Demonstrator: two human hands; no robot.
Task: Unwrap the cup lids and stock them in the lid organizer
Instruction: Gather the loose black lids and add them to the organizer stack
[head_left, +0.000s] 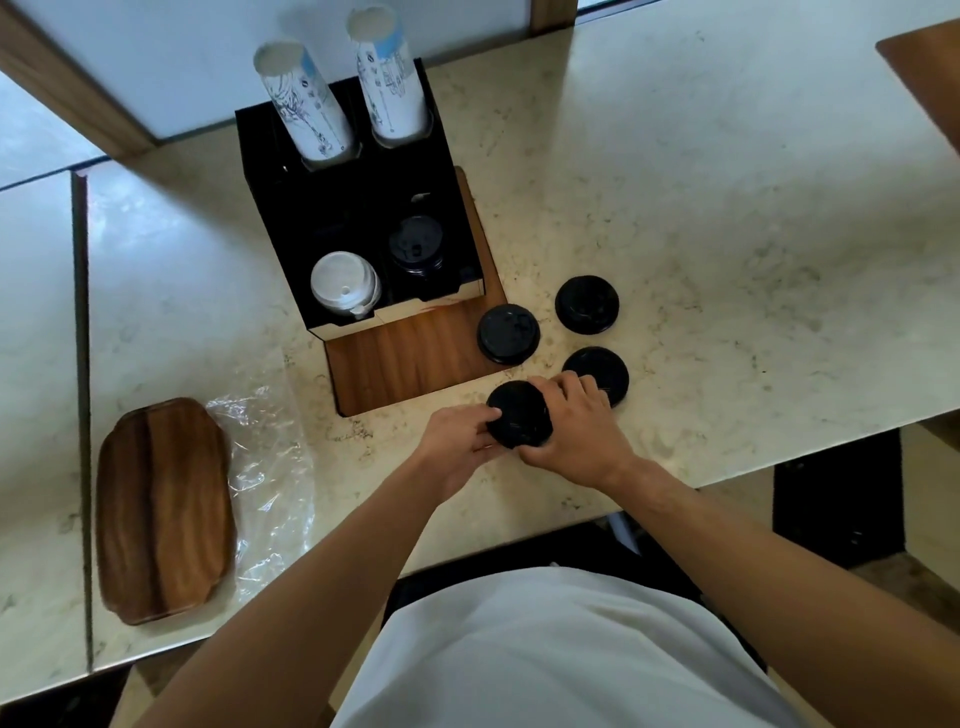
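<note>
black, round lid stack (519, 414) gripped by both hands.

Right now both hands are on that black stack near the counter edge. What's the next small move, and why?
Probably lift the black stack and carry it to the organizer's right front slot. The left hand and right hand grip it from both sides, that slot already holds black lids, and the other holds white lids. Three loose lids wait on the counter.

Marble counter (727, 218): wooden board (415, 358), wooden tray (163, 509), plastic wrap (270, 457), loose black lids (587, 304).
</note>
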